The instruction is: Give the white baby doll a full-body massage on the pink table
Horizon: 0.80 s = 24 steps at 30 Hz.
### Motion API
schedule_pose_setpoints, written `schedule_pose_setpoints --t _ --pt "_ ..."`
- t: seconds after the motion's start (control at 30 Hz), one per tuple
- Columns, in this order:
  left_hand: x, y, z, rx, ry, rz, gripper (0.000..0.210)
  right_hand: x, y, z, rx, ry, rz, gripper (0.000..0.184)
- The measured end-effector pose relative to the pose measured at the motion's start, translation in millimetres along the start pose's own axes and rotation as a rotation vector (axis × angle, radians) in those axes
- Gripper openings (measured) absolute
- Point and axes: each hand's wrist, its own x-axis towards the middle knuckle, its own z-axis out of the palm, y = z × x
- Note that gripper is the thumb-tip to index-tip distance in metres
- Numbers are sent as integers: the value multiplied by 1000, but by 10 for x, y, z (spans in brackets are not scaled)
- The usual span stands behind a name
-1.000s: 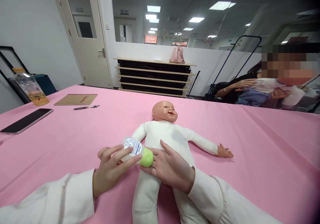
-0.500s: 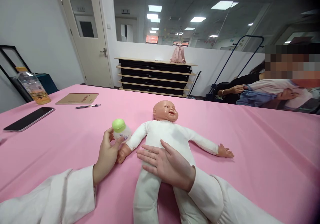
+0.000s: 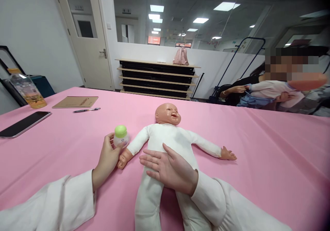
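A baby doll (image 3: 168,134) in a white cloth body lies on its back on the pink-covered table, head away from me, arms spread. My left hand (image 3: 107,157) grips a small cream jar (image 3: 121,140) with a light green lid, beside the doll's hand on the left. The jar is upright, its base close to the cloth; I cannot tell if it touches. My right hand (image 3: 170,171) is held over the doll's lower belly, palm up, fingers stretched out, with nothing in it. The doll's hips are partly hidden behind it.
On the left of the table (image 3: 257,176) are a phone (image 3: 24,123), a pen (image 3: 86,110), a brown notebook (image 3: 75,102) and a drink bottle (image 3: 28,88). Beyond the table stands a shelf rack (image 3: 157,79) with a pink backpack (image 3: 180,56). A person (image 3: 232,91) at right holds a clothed doll.
The jar has tipped from a lean to upright and come slightly lower in my left hand. My right hand stays open over the doll. The whole view has shifted a little.
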Motion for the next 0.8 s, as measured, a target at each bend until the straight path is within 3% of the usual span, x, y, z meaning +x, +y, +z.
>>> schedule_pose_setpoints --t 0.8 --pt "-53 65 -3 -40 -39 4 51 -12 3 49 7 31 -9 62"
